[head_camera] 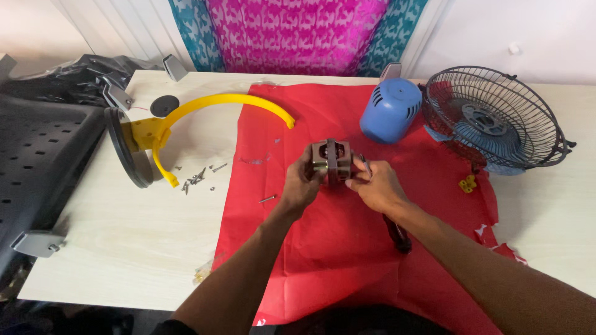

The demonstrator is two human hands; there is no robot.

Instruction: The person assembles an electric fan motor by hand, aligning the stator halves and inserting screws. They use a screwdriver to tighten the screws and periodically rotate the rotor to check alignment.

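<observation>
Both my hands hold a small grey and copper fan motor [331,160] above a red cloth [323,242]. My left hand [301,184] grips its left side with fingers wrapped round the metal frame. Against the motor's right side, my right hand [376,185] pinches it while also holding a screwdriver, whose metal tip [365,166] points up by the motor. The dark screwdriver handle [398,236] sticks out below my wrist.
A blue motor cover [390,110] and a black wire fan guard with blue blades [493,118] lie at the back right. A yellow curved fan bracket with its round base [152,133] lies at left, loose screws [198,176] beside it. A small yellow part [467,183] sits right.
</observation>
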